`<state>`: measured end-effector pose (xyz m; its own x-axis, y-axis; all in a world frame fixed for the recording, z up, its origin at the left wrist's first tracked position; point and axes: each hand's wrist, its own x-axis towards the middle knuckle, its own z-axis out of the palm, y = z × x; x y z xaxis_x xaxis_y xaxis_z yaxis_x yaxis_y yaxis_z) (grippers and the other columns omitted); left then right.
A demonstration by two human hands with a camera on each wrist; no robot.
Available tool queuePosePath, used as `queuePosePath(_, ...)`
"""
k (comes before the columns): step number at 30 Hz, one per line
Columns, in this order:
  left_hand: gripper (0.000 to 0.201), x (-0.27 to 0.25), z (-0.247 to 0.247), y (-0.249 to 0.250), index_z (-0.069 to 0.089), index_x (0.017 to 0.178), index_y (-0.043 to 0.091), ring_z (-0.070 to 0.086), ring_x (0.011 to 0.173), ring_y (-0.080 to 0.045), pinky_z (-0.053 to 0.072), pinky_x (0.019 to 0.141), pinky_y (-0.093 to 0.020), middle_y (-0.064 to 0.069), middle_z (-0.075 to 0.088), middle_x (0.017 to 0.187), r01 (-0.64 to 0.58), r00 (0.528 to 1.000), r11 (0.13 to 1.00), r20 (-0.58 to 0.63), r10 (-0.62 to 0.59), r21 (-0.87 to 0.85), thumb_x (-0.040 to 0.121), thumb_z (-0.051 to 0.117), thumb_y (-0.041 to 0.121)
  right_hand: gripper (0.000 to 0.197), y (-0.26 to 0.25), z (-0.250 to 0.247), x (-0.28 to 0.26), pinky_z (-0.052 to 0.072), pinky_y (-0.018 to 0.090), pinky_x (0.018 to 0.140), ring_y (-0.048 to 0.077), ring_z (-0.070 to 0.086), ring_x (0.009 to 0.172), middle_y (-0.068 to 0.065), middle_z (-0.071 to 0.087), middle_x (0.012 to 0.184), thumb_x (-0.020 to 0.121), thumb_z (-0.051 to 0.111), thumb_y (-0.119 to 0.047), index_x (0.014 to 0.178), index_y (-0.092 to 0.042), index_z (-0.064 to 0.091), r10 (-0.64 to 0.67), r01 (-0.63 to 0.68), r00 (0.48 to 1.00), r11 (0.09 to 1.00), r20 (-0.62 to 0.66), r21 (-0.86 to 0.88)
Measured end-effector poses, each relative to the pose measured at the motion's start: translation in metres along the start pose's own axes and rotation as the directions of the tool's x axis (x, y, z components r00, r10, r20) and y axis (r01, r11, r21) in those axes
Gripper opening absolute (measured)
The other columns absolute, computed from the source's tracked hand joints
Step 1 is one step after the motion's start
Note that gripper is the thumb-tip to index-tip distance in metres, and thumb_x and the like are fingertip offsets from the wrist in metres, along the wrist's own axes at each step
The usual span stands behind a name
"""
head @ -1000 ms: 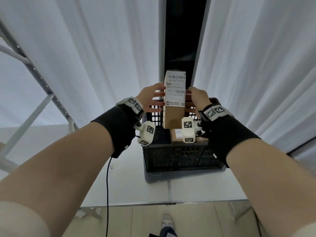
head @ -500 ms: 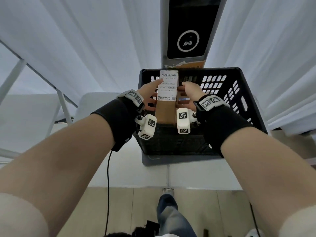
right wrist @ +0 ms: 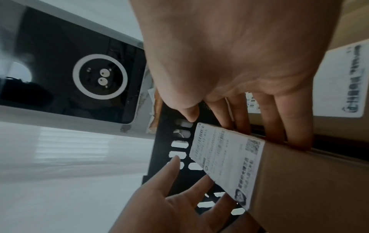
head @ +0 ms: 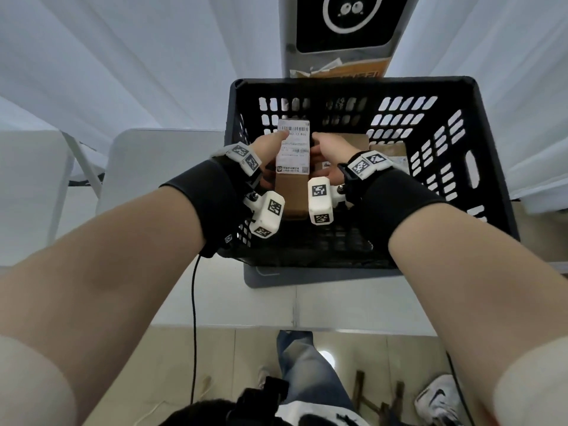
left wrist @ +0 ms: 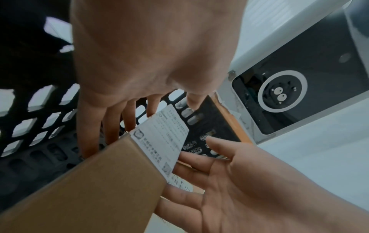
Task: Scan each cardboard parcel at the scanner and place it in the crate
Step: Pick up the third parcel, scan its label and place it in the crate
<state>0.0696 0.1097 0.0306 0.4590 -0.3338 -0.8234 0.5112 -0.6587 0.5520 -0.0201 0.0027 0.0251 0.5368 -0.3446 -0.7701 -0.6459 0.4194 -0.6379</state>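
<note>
We bring the cardboard box (head: 293, 192) down from in front of the scanner panel (head: 347, 41) into the black crate (head: 491, 167), near its left wall. Our left hand (head: 270, 149) and right hand (head: 330, 155) sink with it, and our view tips downward.

Left hand (head: 270, 146), right hand (head: 329, 152): bare. Black stretch-fabric left cuff (head: 209, 204) and right cuff (head: 396, 204) cover forearms. White plastic wrist bands (head: 242, 156) carry black-and-white square markers. White boxy camera modules (head: 320, 201) under wrists, same markers, silver screws at mounts. Thin black cable (head: 193, 318) hangs from left cuff. Pale short sleeves (head: 27, 388). Faded blue jeans (head: 304, 373), white sneaker (head: 436, 401).
</note>
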Motion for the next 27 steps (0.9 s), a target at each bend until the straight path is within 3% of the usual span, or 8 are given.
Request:
queuePosePath(2,0.052,0.014,0.002,-0.001,0.055,0.131,0.012,0.061,0.112,-0.037,0.047,0.1,-0.055,-0.015,0.065,0.118,0.008,1.0,0.999,-0.015,-0.008,-0.035,0.097,0.049,0.051,0.039,-0.001,0.001,0.009,0.052,0.05,0.1,0.028,0.066,0.088,0.005,0.066,0.087,0.098,0.046,-0.04,0.109,-0.01,0.068,0.005,-0.004,1.0,1.0,0.012,-0.03)
queuePosePath(4,0.05,0.025,0.004,-0.001,0.057,0.132,0.01,0.063,0.113,-0.036,0.048,0.101,-0.052,-0.016,0.067,0.122,0.034,0.999,0.998,-0.003,-0.034,-0.058,0.098,0.051,0.046,0.036,0.0,0.003,0.019,0.051,0.054,0.101,0.03,0.065,0.096,0.006,0.066,0.091,0.098,0.044,-0.04,0.1,-0.013,0.067,0.015,-0.015,1.0,0.999,0.014,-0.048)
queuePosePath(7,0.047,0.037,0.008,0.0,0.06,0.131,0.008,0.064,0.114,-0.036,0.048,0.103,-0.051,-0.016,0.067,0.125,0.034,0.999,0.999,-0.02,-0.035,-0.031,0.099,0.051,0.04,0.035,0.004,0.002,0.035,0.052,0.054,0.097,0.03,0.063,0.107,0.008,0.067,0.104,0.097,0.048,-0.038,0.11,-0.011,0.064,0.042,-0.041,0.999,0.998,0.019,-0.045)
queuePosePath(11,0.052,0.059,0.011,-0.004,0.054,0.139,0.011,0.06,0.12,-0.036,0.046,0.104,-0.052,-0.014,0.063,0.133,0.049,0.997,0.999,-0.058,-0.05,-0.014,0.097,0.05,0.042,0.041,0.008,0.001,0.048,0.054,0.051,0.092,0.024,0.057,0.09,0.009,0.058,0.12,0.1,0.043,-0.041,0.121,-0.008,0.058,0.067,-0.067,0.998,0.998,0.01,0.004)
queuePosePath(17,0.058,0.081,0.014,-0.011,0.053,0.141,0.013,0.06,0.12,-0.036,0.046,0.104,-0.052,-0.013,0.062,0.134,0.073,0.995,0.997,-0.073,-0.074,-0.015,0.093,0.054,0.044,0.038,0.008,-0.005,0.053,0.052,0.054,0.097,0.028,0.055,0.121,0.007,0.059,0.128,0.098,0.046,-0.039,0.12,-0.012,0.06,0.069,-0.069,0.997,0.998,0.027,-0.004)
queuePosePath(22,0.051,0.048,0.014,-0.005,0.053,0.139,0.011,0.064,0.112,-0.038,0.05,0.099,-0.054,-0.016,0.064,0.128,0.014,0.997,1.0,-0.081,-0.014,0.001,0.098,0.05,0.04,0.049,0.011,-0.006,0.051,0.053,0.059,0.093,0.032,0.059,0.117,0.008,0.059,0.133,0.091,0.052,-0.045,0.129,-0.014,0.058,0.066,-0.065,0.998,0.997,0.014,-0.047)
queuePosePath(25,0.042,0.025,0.012,-0.002,0.056,0.126,0.004,0.065,0.102,-0.034,0.053,0.094,-0.048,-0.014,0.064,0.111,-0.013,0.996,1.0,-0.084,0.015,0.022,0.101,0.049,0.037,0.051,0.011,-0.006,0.043,0.054,0.059,0.093,0.037,0.063,0.108,0.01,0.06,0.131,0.089,0.054,-0.047,0.128,-0.014,0.059,0.064,-0.064,0.998,0.996,0.002,-0.069)
queuePosePath(27,0.035,0.011,0.01,-0.002,0.054,0.092,0.004,0.057,0.073,-0.025,0.049,0.069,-0.036,-0.009,0.057,0.084,-0.011,0.995,0.999,-0.096,0.013,0.03,0.102,0.049,0.036,0.051,0.008,-0.005,0.027,0.053,0.058,0.096,0.036,0.062,0.109,0.009,0.057,0.133,0.092,0.052,-0.046,0.131,-0.014,0.056,0.055,-0.055,0.998,0.997,0.002,-0.063)
